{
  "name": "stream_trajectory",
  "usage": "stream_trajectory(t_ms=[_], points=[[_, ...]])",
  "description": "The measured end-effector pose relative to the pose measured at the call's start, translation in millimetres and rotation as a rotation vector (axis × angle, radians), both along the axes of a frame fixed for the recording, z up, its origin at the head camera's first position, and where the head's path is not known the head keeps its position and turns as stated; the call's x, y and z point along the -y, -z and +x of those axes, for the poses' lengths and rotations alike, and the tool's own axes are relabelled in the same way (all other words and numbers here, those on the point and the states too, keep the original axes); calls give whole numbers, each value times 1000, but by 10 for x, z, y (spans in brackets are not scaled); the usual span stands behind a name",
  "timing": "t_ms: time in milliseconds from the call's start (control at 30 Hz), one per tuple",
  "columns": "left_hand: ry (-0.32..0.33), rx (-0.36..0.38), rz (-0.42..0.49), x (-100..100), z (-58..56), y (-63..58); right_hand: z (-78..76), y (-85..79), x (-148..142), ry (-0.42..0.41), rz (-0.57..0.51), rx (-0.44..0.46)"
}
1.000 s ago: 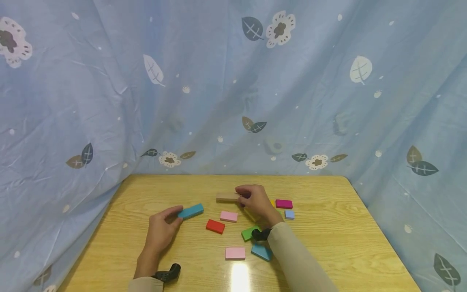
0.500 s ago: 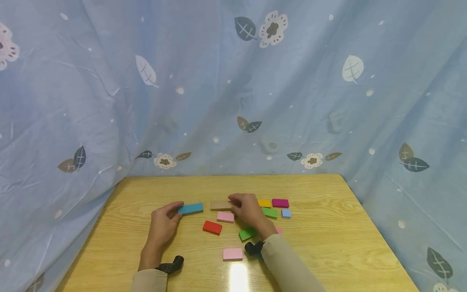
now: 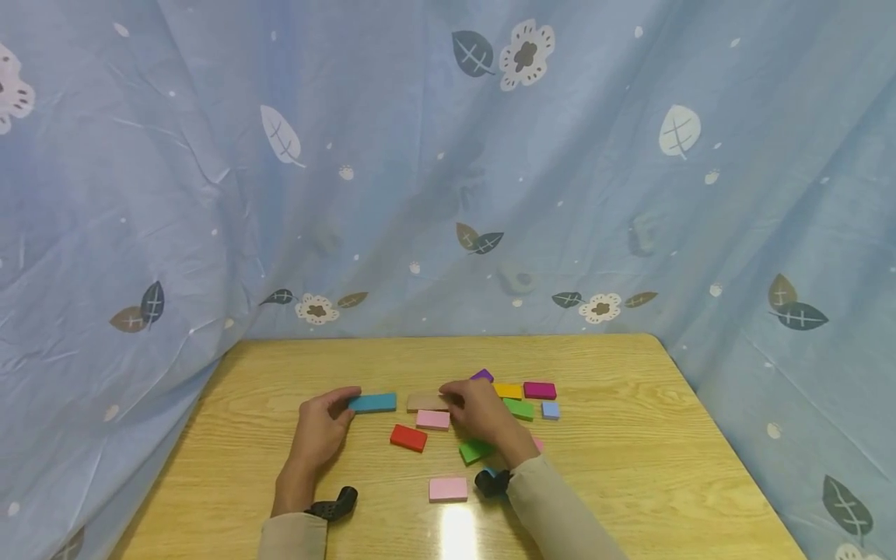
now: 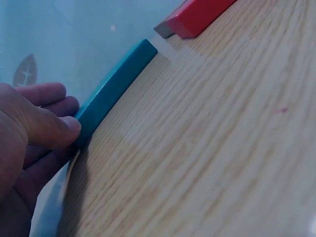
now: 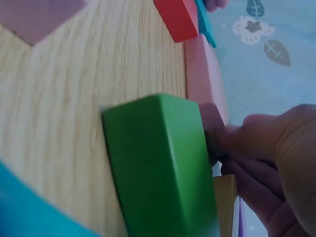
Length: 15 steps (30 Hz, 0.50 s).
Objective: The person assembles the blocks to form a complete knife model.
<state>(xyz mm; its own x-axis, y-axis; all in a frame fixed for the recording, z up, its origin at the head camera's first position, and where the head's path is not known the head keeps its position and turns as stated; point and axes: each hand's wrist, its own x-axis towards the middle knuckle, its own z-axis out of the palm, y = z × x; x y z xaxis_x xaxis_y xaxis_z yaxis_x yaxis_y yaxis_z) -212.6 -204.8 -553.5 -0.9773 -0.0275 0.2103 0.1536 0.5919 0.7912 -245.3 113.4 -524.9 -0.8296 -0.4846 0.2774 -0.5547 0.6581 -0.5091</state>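
In the head view, the left hand point(image 3: 320, 434) pinches the left end of a long blue block point(image 3: 376, 403) lying on the wooden table. The left wrist view shows thumb and fingers on either side of that blue block point(image 4: 116, 86). To its right, the right hand point(image 3: 483, 416) holds the right end of a tan wooden block point(image 3: 424, 402), roughly in line with the blue one across a small gap. A pink block point(image 3: 433, 421) lies just in front of the tan block. In the right wrist view, a green block point(image 5: 148, 163) partly hides what the fingers grip.
A red block point(image 3: 408, 438) and another pink block point(image 3: 448, 489) lie nearer the person. Around the right forearm are green point(image 3: 474, 451), orange point(image 3: 508, 391), magenta point(image 3: 540, 390), purple point(image 3: 481, 376) and small light-blue point(image 3: 551, 410) blocks. A patterned blue curtain point(image 3: 420, 155) hangs behind the table.
The right hand has brought the tan block nearer the person. The left hand has turned the blue block from slanted to nearly level and shifted it slightly right, towards the tan block.
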Motion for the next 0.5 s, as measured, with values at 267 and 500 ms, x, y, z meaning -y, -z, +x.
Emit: stream_trajectory(t_ms=[267,500], points=[[12,10,14,3,14,10,10,47,31,8,-6,39],[27,2,13,10,12,29,-2,57,82,13,-23,66]])
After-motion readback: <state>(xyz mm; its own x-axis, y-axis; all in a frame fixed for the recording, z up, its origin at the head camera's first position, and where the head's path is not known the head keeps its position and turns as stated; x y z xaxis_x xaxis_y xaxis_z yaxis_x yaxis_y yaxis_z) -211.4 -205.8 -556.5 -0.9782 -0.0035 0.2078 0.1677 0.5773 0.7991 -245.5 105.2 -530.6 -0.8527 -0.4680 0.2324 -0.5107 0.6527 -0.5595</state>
